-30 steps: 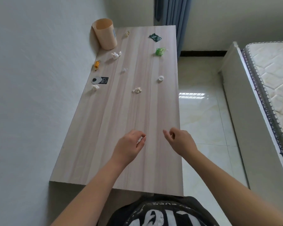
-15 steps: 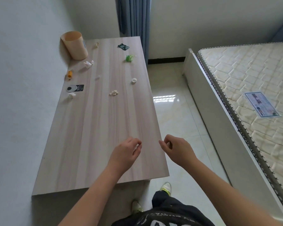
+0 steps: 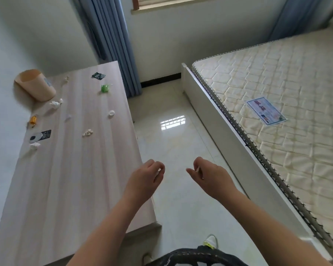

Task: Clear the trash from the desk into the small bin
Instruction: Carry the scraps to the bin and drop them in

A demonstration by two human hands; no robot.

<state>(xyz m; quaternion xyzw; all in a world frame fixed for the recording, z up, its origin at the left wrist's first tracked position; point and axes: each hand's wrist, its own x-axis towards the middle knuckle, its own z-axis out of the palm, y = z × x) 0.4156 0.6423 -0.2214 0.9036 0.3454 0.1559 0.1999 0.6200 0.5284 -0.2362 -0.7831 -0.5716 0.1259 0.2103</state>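
Glossy pale floor tiles are filling the middle of the room, with a long light-wood worktop running along the white wall toward ten o'clock and a bare quilted cream mattress lying toward two o'clock. Blue curtains are hanging at twelve o'clock.

Both bare hands are hovering over the floor, just past the worktop's right edge. The left hand is curling its fingers inward around a small white scrap that is barely showing at the fingertips. The right hand is half clenched, with something pale peeking between thumb and fingers; what it is cannot be told.

A small peach plastic bin is standing at the worktop's far left corner, toward ten o'clock from the hands and well apart from them. Trash is lying scattered between: a crumpled white tissue just beside the bin, an orange wrapper, a black-and-white printed card, a small white paper wad near the left edge, a beige crumpled scrap mid-worktop, a white bottle cap, a green crumpled wrapper and a dark green packet near the far end.
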